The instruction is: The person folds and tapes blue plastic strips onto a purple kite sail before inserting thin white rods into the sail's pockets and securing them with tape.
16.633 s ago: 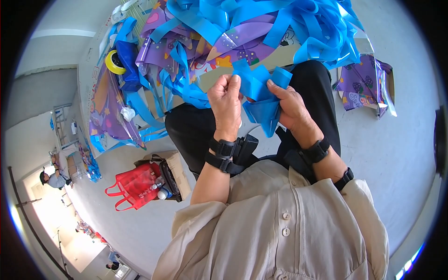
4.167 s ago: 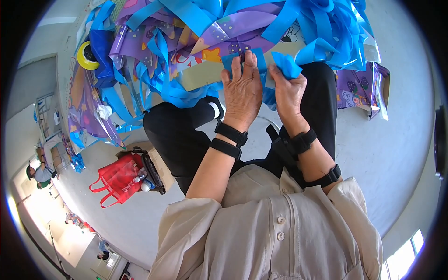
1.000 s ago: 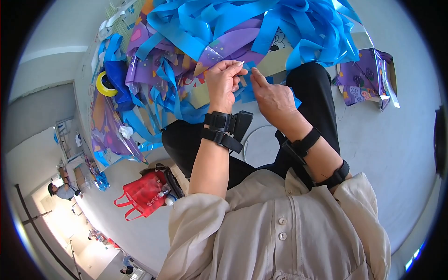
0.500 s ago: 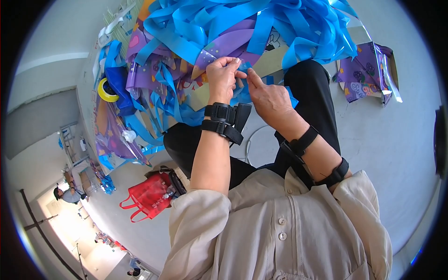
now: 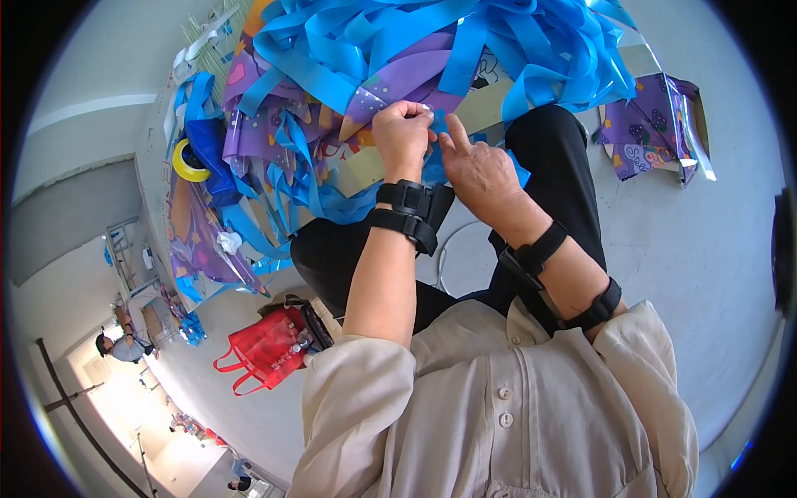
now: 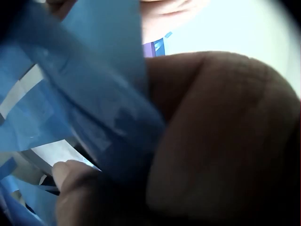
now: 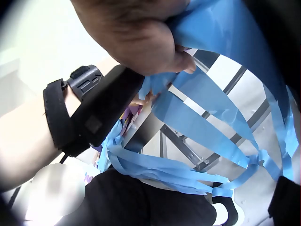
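Blue ribbon (image 5: 433,168) lies between and below the two hands. My left hand (image 5: 404,137) pinches a piece of it, thumb and fingertips together; the left wrist view has the blue ribbon (image 6: 99,103) running into that grip. Close by on the right, my right hand (image 5: 484,176) points its index finger up towards the left fingertips while its lower fingers curl round ribbon. In the right wrist view, a wide blue band (image 7: 214,28) passes from under the right hand (image 7: 141,37), and long strips hang below. The exact spot pinched is hidden.
A heap of blue ribbons (image 5: 548,50) and purple printed film (image 5: 415,70) covers the table ahead. A blue dispenser (image 5: 212,153) with yellow tape (image 5: 189,162) is at left. On the floor are a red bag (image 5: 266,347) and a box with purple film (image 5: 647,129).
The folded blue piece held up earlier is lowered between the hands. The left hand, flat on ribbon a few seconds ago, now pinches, and has just shifted slightly right. The right index finger is raised more.
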The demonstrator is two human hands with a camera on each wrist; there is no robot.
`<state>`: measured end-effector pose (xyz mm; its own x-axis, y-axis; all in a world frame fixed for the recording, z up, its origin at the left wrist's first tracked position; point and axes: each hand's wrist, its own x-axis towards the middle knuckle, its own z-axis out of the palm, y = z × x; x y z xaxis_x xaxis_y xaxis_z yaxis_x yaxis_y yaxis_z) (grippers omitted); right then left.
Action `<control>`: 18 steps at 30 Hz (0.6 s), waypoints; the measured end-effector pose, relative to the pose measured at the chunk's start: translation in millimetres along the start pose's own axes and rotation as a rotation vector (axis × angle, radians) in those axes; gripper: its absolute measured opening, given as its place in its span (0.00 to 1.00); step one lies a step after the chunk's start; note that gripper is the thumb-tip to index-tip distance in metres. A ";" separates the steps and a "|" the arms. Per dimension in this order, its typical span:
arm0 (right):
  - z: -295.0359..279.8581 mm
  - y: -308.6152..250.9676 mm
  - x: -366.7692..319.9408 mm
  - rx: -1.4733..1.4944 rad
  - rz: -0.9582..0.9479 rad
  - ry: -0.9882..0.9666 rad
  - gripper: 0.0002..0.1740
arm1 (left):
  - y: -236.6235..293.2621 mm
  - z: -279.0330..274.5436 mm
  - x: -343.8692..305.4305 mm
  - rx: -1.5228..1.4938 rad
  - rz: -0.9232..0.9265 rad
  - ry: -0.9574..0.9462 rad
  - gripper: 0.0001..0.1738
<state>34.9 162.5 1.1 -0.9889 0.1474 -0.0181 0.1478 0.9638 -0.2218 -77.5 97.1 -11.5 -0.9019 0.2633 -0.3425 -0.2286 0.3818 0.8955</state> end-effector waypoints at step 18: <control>-14.9 2.8 -1.8 0.034 -0.104 -0.107 0.22 | 10.3 -6.7 10.3 0.798 0.108 0.201 0.21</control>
<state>37.3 168.2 15.1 -0.9951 0.0214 -0.0969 0.0461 0.9643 -0.2607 -91.5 97.8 -4.0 -0.9696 0.2003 -0.1409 0.1237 0.8971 0.4242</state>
